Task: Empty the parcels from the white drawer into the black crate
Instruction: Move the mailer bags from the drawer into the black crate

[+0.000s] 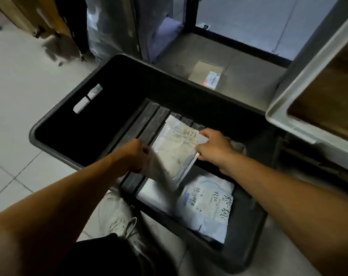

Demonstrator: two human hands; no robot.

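A black crate point(55, 124) stands on the floor below me. Over its middle I hold a white padded parcel point(177, 152) marked 0473. My left hand point(136, 156) grips its left edge and my right hand point(213, 148) pinches its right edge. A second white parcel point(207, 208) with a printed label and handwriting lies flat on the crate's ribbed bottom near me. The white drawer point(300, 100) juts in at the upper right, with something brown inside it.
A small brown cardboard box point(207, 75) with a label lies on the floor beyond the crate. A black shelf frame point(236, 39) stands behind it. Plastic-wrapped goods point(111, 26) lean at the back. My grey shoe point(117, 216) is beside the crate's near left corner.
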